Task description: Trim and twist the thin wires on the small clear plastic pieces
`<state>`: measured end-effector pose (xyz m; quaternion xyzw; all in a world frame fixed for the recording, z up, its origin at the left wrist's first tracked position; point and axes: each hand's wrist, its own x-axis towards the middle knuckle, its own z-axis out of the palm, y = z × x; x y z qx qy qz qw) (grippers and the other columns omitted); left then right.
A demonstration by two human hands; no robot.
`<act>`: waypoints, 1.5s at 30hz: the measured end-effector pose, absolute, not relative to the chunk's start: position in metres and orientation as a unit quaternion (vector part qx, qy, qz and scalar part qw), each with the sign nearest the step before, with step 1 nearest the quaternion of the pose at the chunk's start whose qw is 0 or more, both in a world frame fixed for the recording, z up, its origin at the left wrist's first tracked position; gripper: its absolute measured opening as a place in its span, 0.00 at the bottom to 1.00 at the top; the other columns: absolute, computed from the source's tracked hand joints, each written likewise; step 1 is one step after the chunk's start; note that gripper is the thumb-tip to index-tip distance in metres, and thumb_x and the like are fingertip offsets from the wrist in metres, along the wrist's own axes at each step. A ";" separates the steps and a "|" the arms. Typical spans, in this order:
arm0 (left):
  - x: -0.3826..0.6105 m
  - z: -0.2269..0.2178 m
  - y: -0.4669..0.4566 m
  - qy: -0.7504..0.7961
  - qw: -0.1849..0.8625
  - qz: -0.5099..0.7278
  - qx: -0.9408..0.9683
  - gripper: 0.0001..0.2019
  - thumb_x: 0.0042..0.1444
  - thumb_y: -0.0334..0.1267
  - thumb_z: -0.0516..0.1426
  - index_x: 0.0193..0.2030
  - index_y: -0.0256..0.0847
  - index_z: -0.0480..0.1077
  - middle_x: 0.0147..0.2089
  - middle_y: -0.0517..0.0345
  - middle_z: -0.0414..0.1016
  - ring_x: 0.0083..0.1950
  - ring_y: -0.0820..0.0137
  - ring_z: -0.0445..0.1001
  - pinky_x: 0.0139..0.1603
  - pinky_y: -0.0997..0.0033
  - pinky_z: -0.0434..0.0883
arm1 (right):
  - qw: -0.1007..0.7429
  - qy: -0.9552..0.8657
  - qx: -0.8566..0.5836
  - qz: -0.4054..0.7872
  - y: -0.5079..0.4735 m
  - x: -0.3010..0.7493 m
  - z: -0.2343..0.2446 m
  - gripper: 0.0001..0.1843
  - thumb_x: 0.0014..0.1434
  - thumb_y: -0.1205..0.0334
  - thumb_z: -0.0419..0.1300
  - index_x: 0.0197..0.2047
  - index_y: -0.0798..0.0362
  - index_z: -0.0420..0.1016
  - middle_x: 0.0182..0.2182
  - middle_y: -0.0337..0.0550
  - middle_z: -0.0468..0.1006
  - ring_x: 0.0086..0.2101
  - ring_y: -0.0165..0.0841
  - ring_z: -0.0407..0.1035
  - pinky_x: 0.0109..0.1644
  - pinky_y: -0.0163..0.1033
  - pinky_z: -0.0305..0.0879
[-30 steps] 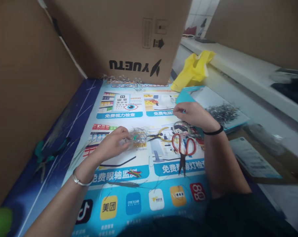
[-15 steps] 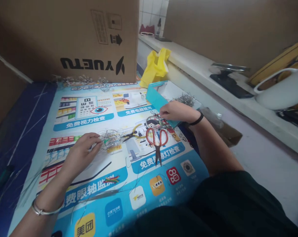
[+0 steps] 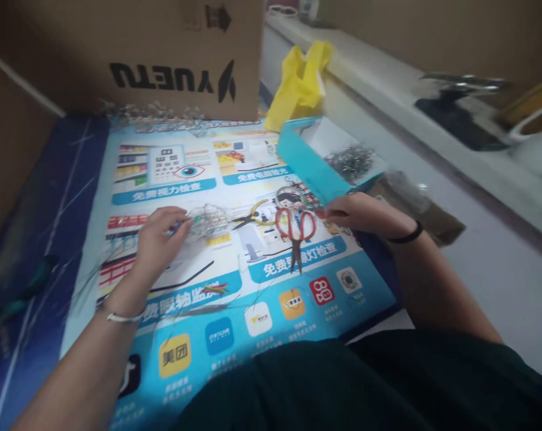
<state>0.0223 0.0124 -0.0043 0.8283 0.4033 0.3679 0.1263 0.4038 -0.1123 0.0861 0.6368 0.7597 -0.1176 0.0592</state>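
My left hand (image 3: 161, 239) rests on a printed poster mat (image 3: 176, 353), its fingers closed on a tangled bundle of thin wire and clear beads (image 3: 207, 220). My right hand (image 3: 358, 212) lies just right of the red-handled scissors (image 3: 296, 230), fingers curled together on something I cannot make out. Yellow-handled pliers (image 3: 255, 214) lie between the wire bundle and the scissors. A small ring of wire (image 3: 288, 195) sits above the scissors.
A turquoise shallow box (image 3: 304, 164) holding a heap of small metal pieces (image 3: 350, 160) stands behind my right hand. A large cardboard box (image 3: 163, 54) blocks the back. A yellow plastic bag (image 3: 300, 81) lies at the back right. Loose wires (image 3: 194, 310) lie near me.
The view has tilted down and left. My right hand has drawn back from the turquoise box to beside the scissors. My left hand stays on the wire bundle.
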 end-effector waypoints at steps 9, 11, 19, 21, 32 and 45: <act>0.023 -0.011 0.013 0.428 0.167 0.438 0.772 0.03 0.53 0.33 0.56 0.31 0.38 0.71 0.38 0.55 0.72 0.41 0.71 0.71 0.32 0.75 0.69 | -0.048 0.861 0.490 -0.132 -0.103 0.300 0.050 0.12 0.60 0.63 0.50 0.32 0.54 0.73 0.30 0.43 0.75 0.33 0.31 0.68 0.36 0.34 0.57; 0.024 -0.013 0.013 0.426 0.173 0.449 0.766 0.03 0.53 0.32 0.56 0.31 0.38 0.71 0.38 0.54 0.72 0.41 0.71 0.71 0.32 0.75 0.69 | -0.057 0.878 0.450 -0.154 -0.105 0.268 0.043 0.11 0.60 0.64 0.50 0.33 0.54 0.73 0.32 0.44 0.75 0.35 0.32 0.68 0.38 0.35 0.58; 0.026 -0.020 0.014 0.418 0.185 0.458 0.762 0.02 0.53 0.31 0.56 0.31 0.38 0.70 0.38 0.55 0.72 0.41 0.72 0.70 0.33 0.76 0.68 | -0.040 0.900 0.409 -0.145 -0.109 0.199 0.014 0.09 0.57 0.64 0.53 0.38 0.56 0.73 0.34 0.47 0.73 0.36 0.35 0.65 0.35 0.37 0.57; 0.027 -0.020 0.015 0.415 0.185 0.462 0.762 0.02 0.53 0.31 0.56 0.31 0.38 0.70 0.38 0.55 0.72 0.41 0.72 0.70 0.33 0.76 0.68 | -0.040 0.904 0.406 -0.129 -0.107 0.196 0.009 0.10 0.59 0.64 0.51 0.36 0.57 0.72 0.32 0.47 0.72 0.35 0.34 0.64 0.35 0.37 0.56; 0.041 -0.026 0.029 0.411 0.194 0.462 0.762 0.02 0.54 0.31 0.56 0.31 0.39 0.69 0.38 0.55 0.71 0.42 0.71 0.70 0.31 0.75 0.68 | -0.068 0.892 0.402 -0.193 -0.094 0.203 0.004 0.11 0.61 0.63 0.49 0.32 0.56 0.70 0.30 0.45 0.72 0.32 0.31 0.65 0.36 0.35 0.57; 0.016 0.017 -0.001 0.409 0.223 0.407 0.786 0.05 0.56 0.35 0.55 0.30 0.39 0.70 0.32 0.57 0.71 0.38 0.71 0.69 0.37 0.71 0.68 | -0.254 0.800 0.443 -0.315 -0.090 0.216 -0.002 0.05 0.52 0.72 0.52 0.30 0.53 0.66 0.26 0.38 0.70 0.26 0.26 0.63 0.31 0.32 0.58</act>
